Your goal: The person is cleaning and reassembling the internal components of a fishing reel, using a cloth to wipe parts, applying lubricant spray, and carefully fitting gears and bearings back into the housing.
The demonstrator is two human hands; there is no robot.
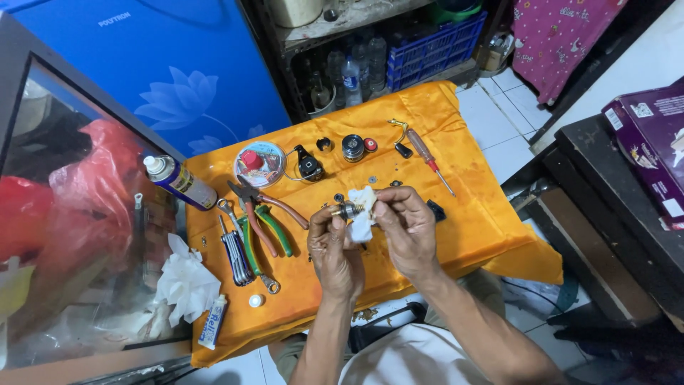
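Spray can (pixel 178 182), pliers (pixel 262 214) (green and red handles), screwdriver (pixel 428 158), crumpled tissue (pixel 187 285), blue crate (pixel 434 50)

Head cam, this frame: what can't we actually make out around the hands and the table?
- Small metal part: held between left hand and right hand, mostly hidden by fingers and the white tissue; its kind is unclear.
- Grip of each hand: fingertips buried behind part and tissue.
- Tiny bits on the orange cloth near the screwdriver: too small to identify.
- Shelf bottles: dark, blurred.
- Purple box: cut off by right edge.
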